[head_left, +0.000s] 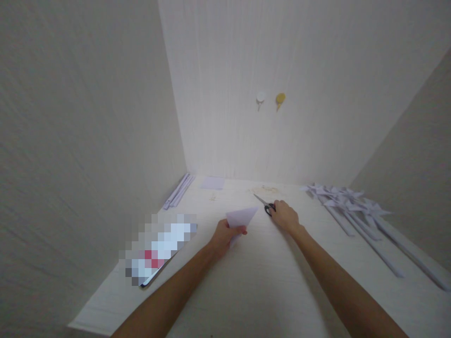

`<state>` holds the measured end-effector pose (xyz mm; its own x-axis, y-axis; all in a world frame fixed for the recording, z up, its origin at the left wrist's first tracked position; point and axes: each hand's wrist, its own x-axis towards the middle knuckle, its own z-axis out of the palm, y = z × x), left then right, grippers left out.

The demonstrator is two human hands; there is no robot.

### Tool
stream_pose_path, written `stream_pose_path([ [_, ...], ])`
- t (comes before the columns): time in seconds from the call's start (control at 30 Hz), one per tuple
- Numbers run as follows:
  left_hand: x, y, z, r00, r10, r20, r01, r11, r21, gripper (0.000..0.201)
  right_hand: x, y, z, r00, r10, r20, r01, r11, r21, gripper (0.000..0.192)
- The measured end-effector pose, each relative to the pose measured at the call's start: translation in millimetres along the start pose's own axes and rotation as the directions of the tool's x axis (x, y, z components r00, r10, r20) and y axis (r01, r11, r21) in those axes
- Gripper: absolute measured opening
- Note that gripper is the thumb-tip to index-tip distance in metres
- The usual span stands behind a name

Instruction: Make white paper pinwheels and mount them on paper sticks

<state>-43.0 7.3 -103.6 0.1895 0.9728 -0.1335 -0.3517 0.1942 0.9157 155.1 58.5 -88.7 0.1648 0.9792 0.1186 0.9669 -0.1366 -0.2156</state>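
Observation:
My left hand [222, 237] is closed on a sheet of pale lilac paper [241, 217], thumb on the near side. The paper looks folded, its pointed corner toward the right, and its lower part is partly hidden by my fingers. To the right, my right hand [284, 216] has its fingers at the black handles of a pair of scissors [262, 200]. The scissors lie low over the tabletop, blades aimed away and to the left. Part of the handles is covered by my fingers.
Paper pinwheels on sticks [347, 204] are heaped at the right. Rolled paper sticks [179, 191] and a flat lilac square [213, 182] lie at the back left. A tablet-like device [165, 249] is at the left. Small bits [266, 189] lie near the back wall, which carries two hooks [280, 98].

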Motion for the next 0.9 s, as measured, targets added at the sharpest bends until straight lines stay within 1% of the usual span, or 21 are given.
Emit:
stream_pose_path([
  [0.1,-0.6,1.1,0.1,1.0,-0.001,0.004,0.001,1.0,0.009,0.02,-2.8,2.9,-1.1,0.999,0.013,-0.045,-0.009,0.996,0.083,0.021],
  [0.2,-0.4,1.2,0.6,1.0,-0.003,0.017,0.003,1.0,0.019,0.023,-8.0,4.5,-2.6,0.992,0.036,-0.122,-0.01,0.978,0.207,0.018],
  [0.27,0.2,0.6,0.5,1.0,0.001,0.014,-0.002,0.999,0.051,0.021,-12.7,3.5,-2.6,0.985,0.055,-0.166,0.0,0.949,0.314,0.015],
  [0.33,0.7,-0.4,0.0,1.0,0.012,0.007,-0.013,0.997,0.08,0.018,-19.3,0.1,-0.8,0.982,0.061,-0.177,0.024,0.897,0.441,0.015],
  [0.43,0.6,-1.4,-0.9,0.999,0.036,0.005,-0.036,0.992,0.12,0.013,-36.0,-8.8,4.4,0.992,0.021,-0.123,0.063,0.765,0.641,0.017],
  [0.53,-0.8,-1.2,-0.7,0.998,0.063,0.012,-0.064,0.976,0.208,0.013,-59.5,-19.3,9.2,0.997,-0.043,-0.059,0.073,0.63,0.773,0.021],
  [0.57,-1.4,-1.0,-0.4,0.998,0.069,0.015,-0.071,0.968,0.241,0.014,-67.2,-22.4,10.3,0.997,-0.072,-0.037,0.072,0.566,0.822,0.021],
  [0.6,-2.1,-0.7,-0.1,0.997,0.073,0.02,-0.075,0.959,0.272,0.015,-74.2,-25.1,11.2,0.992,-0.127,0.025,0.028,0.398,0.917,0.02],
  [0.63,-2.8,-0.5,0.3,0.997,0.074,0.03,-0.08,0.949,0.304,0.015,-80.0,-27.4,12.1,0.982,-0.175,0.074,-0.025,0.269,0.963,0.02],
  [0.67,-3.4,-0.4,0.6,0.996,0.076,0.042,-0.086,0.939,0.334,0.015,-84.5,-29.2,13.1,0.975,-0.2,0.101,-0.067,0.172,0.983,0.021],
  [0.7,-4.0,-0.2,1.0,0.995,0.076,0.061,-0.093,0.927,0.363,0.014,-87.7,-30.5,14.2,0.97,-0.214,0.112,-0.092,0.098,0.991,0.022],
  [0.73,-4.6,-0.2,1.4,0.994,0.077,0.081,-0.102,0.915,0.391,0.014,-89.6,-31.4,15.5,0.971,-0.21,0.11,-0.099,0.06,0.993,0.023],
  [0.77,-5.1,-0.1,1.9,0.992,0.075,0.102,-0.111,0.903,0.415,0.013,-90.5,-31.9,16.9,0.975,-0.197,0.101,-0.095,0.04,0.995,0.024],
  [0.83,-6.3,0.1,3.3,0.988,0.073,0.138,-0.129,0.88,0.458,0.013,-90.7,-31.9,19.4,0.982,-0.166,0.091,-0.088,0.027,0.996,0.026],
  [0.9,-7.6,0.3,5.1,0.984,0.072,0.162,-0.143,0.861,0.489,0.012,-90.3,-31.3,21.0,0.985,-0.142,0.099,-0.094,0.037,0.995,0.03],
])
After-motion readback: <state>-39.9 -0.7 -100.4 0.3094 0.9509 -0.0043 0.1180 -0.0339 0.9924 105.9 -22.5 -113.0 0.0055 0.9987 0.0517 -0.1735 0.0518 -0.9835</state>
